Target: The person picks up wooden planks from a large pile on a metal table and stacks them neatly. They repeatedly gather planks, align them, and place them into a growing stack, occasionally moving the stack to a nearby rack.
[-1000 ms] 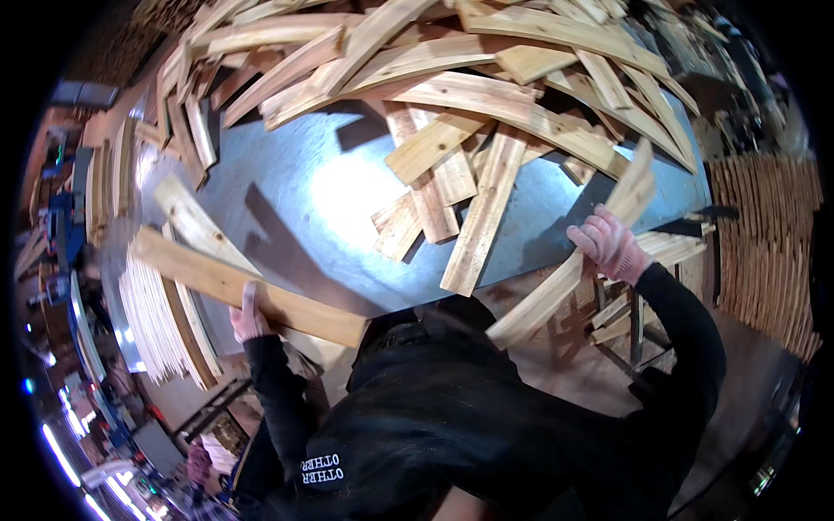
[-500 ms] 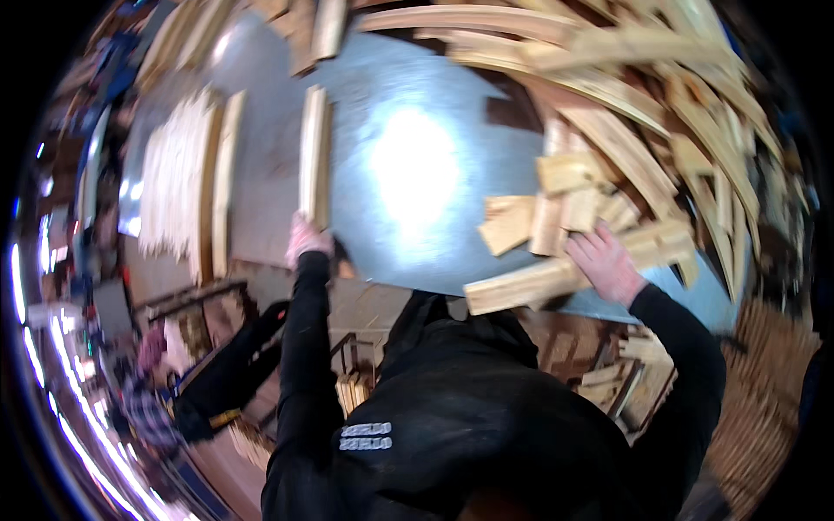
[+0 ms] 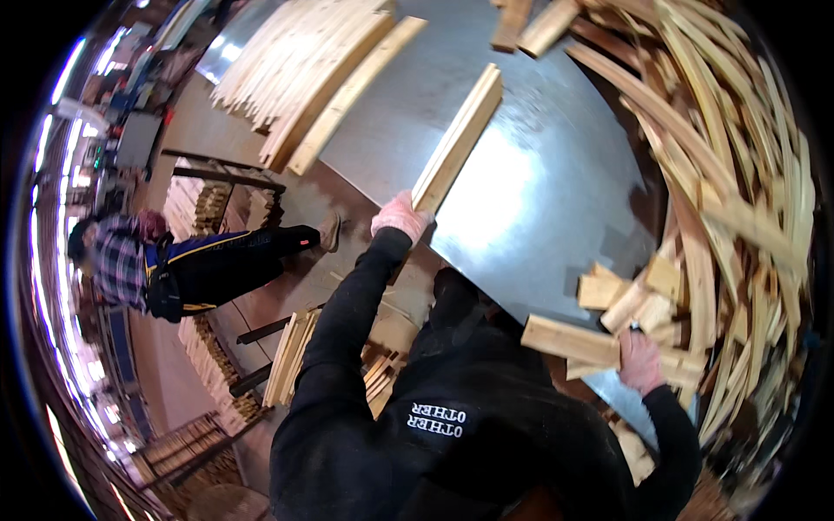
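Note:
My left hand [image 3: 401, 217] is closed around the near end of a narrow wooden slat bundle [image 3: 460, 137], apparently two pieces side by side, that slants away across the metal table [image 3: 521, 252]. On the right, my right hand [image 3: 640, 360] grips a short wooden board [image 3: 569, 340] lying crosswise at the table's near edge. Just beyond that board are several small wood offcuts [image 3: 599, 288]. A single slat [image 3: 356, 94] lies left of the bundle, beside a row of pale slats [image 3: 300, 65] laid edge to edge.
A large heap of long wooden strips [image 3: 695, 165] covers the table's right side. Two short pieces [image 3: 549, 26] lie at the far edge. To the left, a person in a plaid shirt [image 3: 122, 260] stands by racks of stacked wood [image 3: 204, 204]. More slats [image 3: 291, 356] stand below my left arm.
My view has swung left, so the table and heap sit turned and farther right. The person at the left shows more fully. Both hands remain on their wood.

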Action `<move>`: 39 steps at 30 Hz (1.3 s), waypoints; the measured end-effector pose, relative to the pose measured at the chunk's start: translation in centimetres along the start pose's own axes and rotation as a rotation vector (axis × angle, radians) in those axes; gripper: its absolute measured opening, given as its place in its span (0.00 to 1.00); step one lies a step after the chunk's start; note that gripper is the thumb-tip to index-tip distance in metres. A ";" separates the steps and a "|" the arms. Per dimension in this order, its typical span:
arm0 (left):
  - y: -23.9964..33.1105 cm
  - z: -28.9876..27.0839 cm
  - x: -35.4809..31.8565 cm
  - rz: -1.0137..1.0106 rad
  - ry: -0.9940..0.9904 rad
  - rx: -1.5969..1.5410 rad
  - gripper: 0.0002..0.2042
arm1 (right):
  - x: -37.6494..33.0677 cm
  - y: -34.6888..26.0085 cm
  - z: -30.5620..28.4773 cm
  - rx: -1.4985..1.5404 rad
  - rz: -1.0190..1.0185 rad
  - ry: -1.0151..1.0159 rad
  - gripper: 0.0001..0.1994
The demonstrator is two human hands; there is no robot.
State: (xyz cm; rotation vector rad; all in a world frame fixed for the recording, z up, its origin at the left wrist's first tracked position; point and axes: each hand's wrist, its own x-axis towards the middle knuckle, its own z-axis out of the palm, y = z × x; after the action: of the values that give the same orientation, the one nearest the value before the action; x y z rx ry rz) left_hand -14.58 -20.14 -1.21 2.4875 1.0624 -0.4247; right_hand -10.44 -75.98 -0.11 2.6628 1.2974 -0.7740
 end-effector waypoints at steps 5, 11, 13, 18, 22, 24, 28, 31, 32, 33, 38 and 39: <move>-5.5 -8.9 4.7 -0.057 0.120 -0.147 0.28 | 6.1 -6.1 -2.7 0.059 0.117 0.260 0.41; -11.3 -22.7 20.6 -0.263 0.344 0.261 0.28 | 9.6 -10.0 0.3 0.011 0.479 0.243 0.43; -15.7 -25.3 27.2 -0.252 0.380 0.343 0.31 | 10.5 -10.5 -0.6 -0.082 0.459 0.206 0.42; -14.5 -22.2 30.2 0.227 0.860 0.516 0.33 | 10.8 -10.4 -4.5 0.018 0.436 0.251 0.29; -3.6 -11.5 21.7 0.877 0.638 -0.408 0.29 | 10.6 -13.3 -12.6 0.120 0.419 0.260 0.36; 0.1 -4.5 15.0 0.742 -0.147 -0.779 0.28 | 12.6 -14.5 -19.1 0.273 0.517 0.268 0.41; 8.2 1.2 2.9 0.898 -0.826 -0.945 0.36 | 19.5 -11.9 -30.9 0.728 0.339 0.406 0.44; 11.9 6.5 1.5 1.026 -0.943 -0.853 0.26 | 25.3 -7.4 -31.8 1.465 0.166 0.442 0.29; 12.6 7.7 1.4 0.725 -1.162 -0.984 0.25 | 26.8 -4.7 -26.8 1.713 0.102 0.453 0.25; 13.7 4.7 0.1 0.672 -1.107 -1.048 0.23 | 28.7 -1.7 -21.2 1.968 0.028 0.447 0.21; 10.5 5.3 0.6 0.123 -0.900 -1.270 0.25 | 29.7 -8.1 -8.5 2.312 0.019 0.297 0.25; 9.8 5.9 1.4 0.062 -0.848 -1.197 0.26 | 29.2 -8.4 -7.3 2.250 0.080 0.265 0.25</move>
State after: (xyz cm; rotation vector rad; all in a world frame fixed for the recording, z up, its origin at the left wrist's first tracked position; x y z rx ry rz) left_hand -7.14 -28.29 -4.56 1.0847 0.5661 -0.5258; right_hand 1.10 -47.66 -6.38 3.7133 -0.5952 -3.2957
